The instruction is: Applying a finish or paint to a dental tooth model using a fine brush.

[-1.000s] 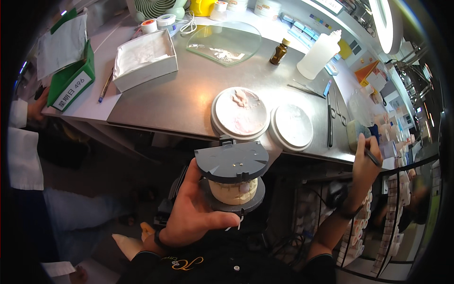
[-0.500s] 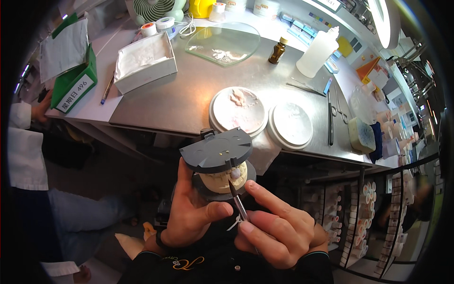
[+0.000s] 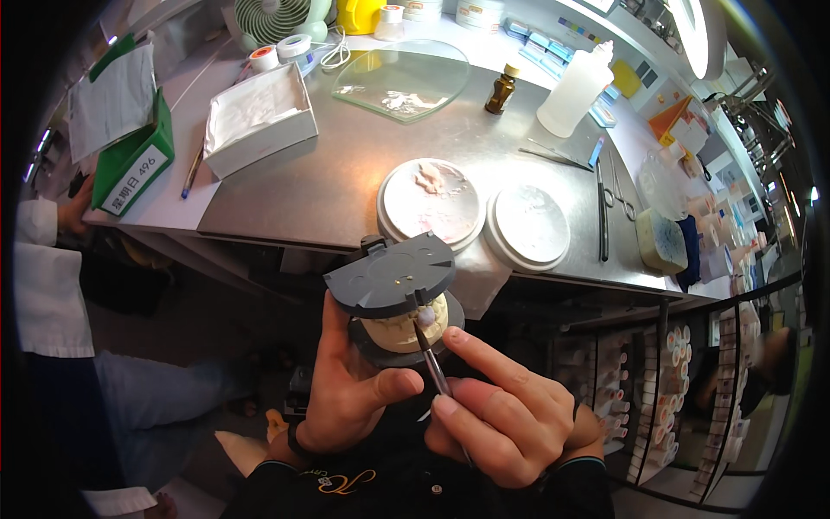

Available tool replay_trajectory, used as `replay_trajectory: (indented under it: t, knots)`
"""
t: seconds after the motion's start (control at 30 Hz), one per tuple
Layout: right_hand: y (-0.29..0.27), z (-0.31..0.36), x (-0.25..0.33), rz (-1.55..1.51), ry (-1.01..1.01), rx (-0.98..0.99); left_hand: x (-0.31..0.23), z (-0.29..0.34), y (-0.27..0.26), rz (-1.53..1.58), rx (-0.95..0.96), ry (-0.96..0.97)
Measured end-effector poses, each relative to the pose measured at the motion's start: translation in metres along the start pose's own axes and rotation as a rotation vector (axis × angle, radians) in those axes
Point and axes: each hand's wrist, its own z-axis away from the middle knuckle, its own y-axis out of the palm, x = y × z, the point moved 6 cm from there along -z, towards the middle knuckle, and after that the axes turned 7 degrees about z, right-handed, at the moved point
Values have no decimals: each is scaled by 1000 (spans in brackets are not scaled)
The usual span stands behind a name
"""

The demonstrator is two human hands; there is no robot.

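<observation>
My left hand (image 3: 350,389) is closed around a dental articulator (image 3: 393,275), whose dark grey plastic plate tops a cream plaster tooth model (image 3: 389,336). One tooth, a pale lilac crown (image 3: 425,317), stands out at the model's front right. In my right hand (image 3: 510,415) a slim fine-tipped brush (image 3: 435,370) is pinched between thumb and fingers. Its dark tip meets the model just beside the lilac crown; whether it touches the crown itself I cannot tell. My right index finger reaches close to the articulator's lower plate. The articulator's underside is hidden by my left palm.
Ahead on the steel bench top sit two round white dishes (image 3: 527,227), the left one holding pinkish paste. Beyond lie a glass plate (image 3: 354,73), white box (image 3: 259,143), brown bottle (image 3: 501,91) and squeeze bottle (image 3: 575,91). Tweezers, scissors and a sponge (image 3: 661,240) lie right. Another person's sleeve (image 3: 52,285) is left.
The whole view has shifted slightly left. The brush tip has moved slightly up along the model beside the lilac crown; both grips look the same.
</observation>
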Motion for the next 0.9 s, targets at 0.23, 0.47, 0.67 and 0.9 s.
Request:
replay_trajectory:
  t: [0.23, 0.47, 0.67, 0.9]
  knots:
    - [-3, 3, -3, -35, -33, -107, 1, -1, -1, -10, 1, 6]
    - [-6, 8, -10, -157, -4, -158, -2, -4, 6, 42, 69, 8]
    - [-4, 5, -12, -147, 28, -137, -2, -7, 5, 74, 95, -6]
    - [-4, 7, -13, -198, 40, -23, -1, -8, 0, 183, 119, -43]
